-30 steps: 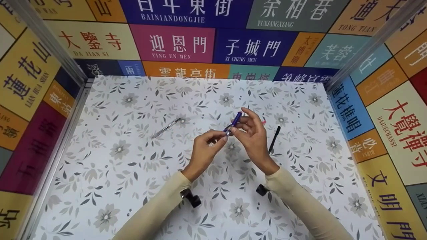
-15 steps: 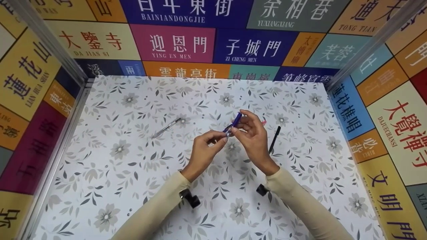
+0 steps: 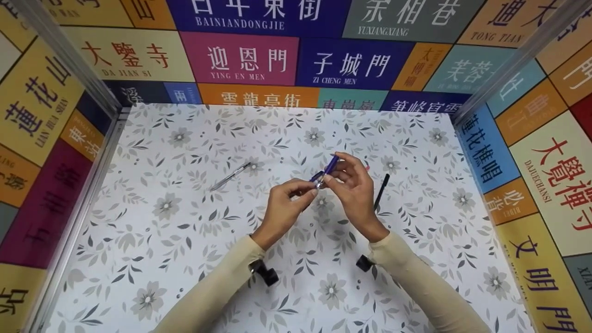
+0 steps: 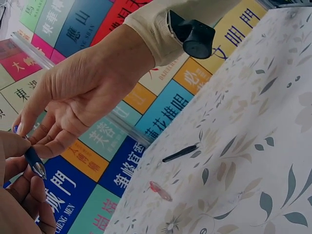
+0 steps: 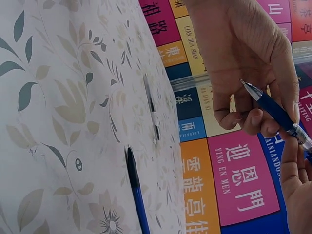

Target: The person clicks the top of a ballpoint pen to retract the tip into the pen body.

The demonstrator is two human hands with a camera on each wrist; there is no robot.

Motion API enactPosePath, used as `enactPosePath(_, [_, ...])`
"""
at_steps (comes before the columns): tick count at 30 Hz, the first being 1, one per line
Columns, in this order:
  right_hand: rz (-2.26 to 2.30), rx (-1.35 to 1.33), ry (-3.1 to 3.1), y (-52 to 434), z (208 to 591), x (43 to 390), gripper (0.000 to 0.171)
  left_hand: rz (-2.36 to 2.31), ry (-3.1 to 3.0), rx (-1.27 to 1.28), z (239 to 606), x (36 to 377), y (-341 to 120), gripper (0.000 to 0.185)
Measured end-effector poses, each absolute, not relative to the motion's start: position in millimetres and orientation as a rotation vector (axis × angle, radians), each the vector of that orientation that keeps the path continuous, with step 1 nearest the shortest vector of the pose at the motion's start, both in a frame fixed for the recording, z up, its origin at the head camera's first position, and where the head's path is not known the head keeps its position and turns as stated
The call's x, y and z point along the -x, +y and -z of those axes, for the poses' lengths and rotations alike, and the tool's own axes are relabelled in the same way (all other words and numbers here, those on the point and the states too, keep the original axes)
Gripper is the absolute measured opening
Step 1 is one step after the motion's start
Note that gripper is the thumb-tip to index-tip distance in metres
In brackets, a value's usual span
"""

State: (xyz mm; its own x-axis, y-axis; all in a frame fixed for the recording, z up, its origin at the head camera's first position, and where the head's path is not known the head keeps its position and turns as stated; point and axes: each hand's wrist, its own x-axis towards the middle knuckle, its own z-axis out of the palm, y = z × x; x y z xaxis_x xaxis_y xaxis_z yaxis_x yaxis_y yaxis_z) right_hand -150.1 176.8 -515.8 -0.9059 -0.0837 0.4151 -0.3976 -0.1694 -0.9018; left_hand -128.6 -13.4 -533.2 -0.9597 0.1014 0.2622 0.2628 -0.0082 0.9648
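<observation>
Both hands meet above the middle of the table around a blue pen [image 3: 331, 165]. My left hand [image 3: 284, 203] pinches its front part between thumb and fingers. My right hand [image 3: 352, 192] grips the rear part, index finger stretched along it. Seen from the right wrist, the pen's blue grip [image 5: 274, 108] and bare silver tip lie against the left fingers, with the tip toward that palm. A clear section sits behind the grip, at the right fingertips. Much of the rear is hidden by fingers.
On the flower-patterned table [image 3: 185, 259] lie a clear pen [image 3: 230, 177] to the left, a black pen [image 3: 381, 190] to the right, and a small pink item [image 4: 161, 191]. A pen with a dark front and blue barrel [image 5: 139, 200] shows in the right wrist view. Printed panels surround the table.
The blue rear length has tilted slightly to the right, and my right hand has shifted a little the same way. My left hand keeps its pinch almost in place.
</observation>
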Motion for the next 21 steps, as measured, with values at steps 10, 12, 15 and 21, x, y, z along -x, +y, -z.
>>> enactPosePath(10, [-2.213, -0.557, -1.855, 179.5, 518.4, 149.7, 0.064, 2.151, -2.1, 0.418, 535.6, 129.6, -10.4, 0.011])
enactPosePath(12, [-2.219, -0.559, -1.855, 179.4, 518.4, 149.8, 0.068, 2.147, -2.107, 0.421, 536.2, 129.6, -11.1, 0.012])
enactPosePath(15, [-2.212, -0.577, -1.872, 180.0, 518.2, 150.4, 0.07, 2.121, -2.125, 0.422, 537.2, 130.4, -12.7, 0.012])
enactPosePath(21, [-2.207, -0.598, -1.899, 185.8, 520.2, 153.2, 0.072, 2.071, -2.153, 0.418, 540.6, 132.5, -18.2, 0.013])
